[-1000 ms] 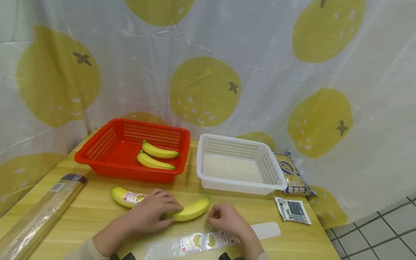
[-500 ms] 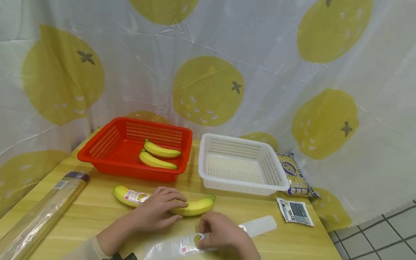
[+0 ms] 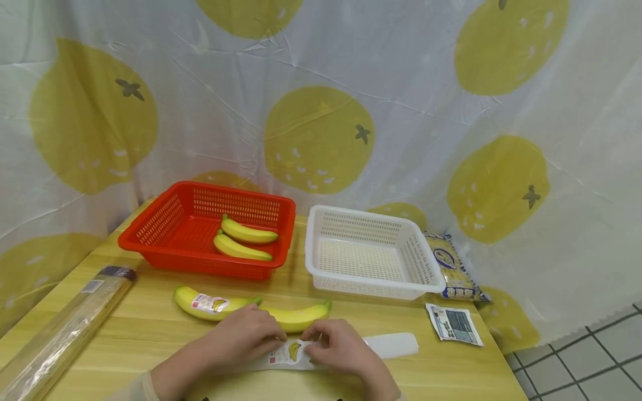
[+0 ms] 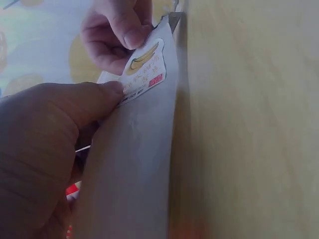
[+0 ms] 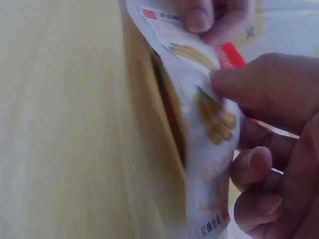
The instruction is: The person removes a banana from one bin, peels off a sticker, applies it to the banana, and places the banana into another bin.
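the left hand [image 3: 246,337] has gone from banana [image 3: 298,319] to sticker strip [image 3: 287,353]

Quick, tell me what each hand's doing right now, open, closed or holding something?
Left hand: holding, pinching the banana sticker strip by its edge.
Right hand: holding, pinching the same strip.

Along the table's [image 3: 451,376] far edge, the red basket [image 3: 200,264] and white basket [image 3: 371,288] stand in the way, with a narrow gap between. A bag [image 3: 453,270] blocks the far right corner; a packet [image 3: 453,324] lies before it. A long roll [image 3: 70,328] bars the left edge. Bare wood between roll and labelled banana [image 3: 200,305] gives passage, as does the near right corner. A second banana [image 3: 298,319] obstructs the way beyond the strip of stickers [image 3: 293,352].
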### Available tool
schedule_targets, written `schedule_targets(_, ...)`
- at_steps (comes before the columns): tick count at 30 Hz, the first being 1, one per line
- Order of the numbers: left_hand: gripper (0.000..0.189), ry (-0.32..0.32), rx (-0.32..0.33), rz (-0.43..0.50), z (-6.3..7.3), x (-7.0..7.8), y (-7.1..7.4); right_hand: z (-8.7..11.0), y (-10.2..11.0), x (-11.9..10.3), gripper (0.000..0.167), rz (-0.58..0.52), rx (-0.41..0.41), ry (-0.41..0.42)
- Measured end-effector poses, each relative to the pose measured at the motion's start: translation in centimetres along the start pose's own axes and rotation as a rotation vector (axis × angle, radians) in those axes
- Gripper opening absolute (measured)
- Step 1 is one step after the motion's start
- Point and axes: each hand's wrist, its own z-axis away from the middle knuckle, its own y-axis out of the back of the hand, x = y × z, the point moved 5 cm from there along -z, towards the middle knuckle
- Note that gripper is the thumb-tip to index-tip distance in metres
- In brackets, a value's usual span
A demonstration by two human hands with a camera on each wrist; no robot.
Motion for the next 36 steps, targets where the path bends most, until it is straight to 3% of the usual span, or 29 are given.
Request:
schedule_targets(6, 0.017, 0.011, -0.008, 0.0, 0.0, -0.3, -0.4, -0.1, -0.5, 0.0, 0.01, -0.066, -0.044, -0.006)
schedule_targets(13, 0.012, -0.086, 0.091, 0.042, -0.2, 0.1, -1.0, -0.4, -1.3, -0.1, 0.007, -0.141, -0.062, -0.021)
schedule_targets(18, 0.015, -0.12, 0.129, 0.037, -0.1, 0.1, -1.2, -0.6, -1.5, -0.2, 0.007, -0.144, -0.063, -0.024)
schedule_targets(28, 0.003, -0.203, 0.182, 0.033, 0.1, 0.2, -1.2, -0.6, -1.3, 0.2, 0.007, -0.14, -0.091, -0.104)
schedule_targets(36, 0.011, -0.207, 0.18, 0.096, 0.0, 0.2, -1.2, -0.7, -1.3, 0.6, 0.008, -0.101, -0.09, -0.118)
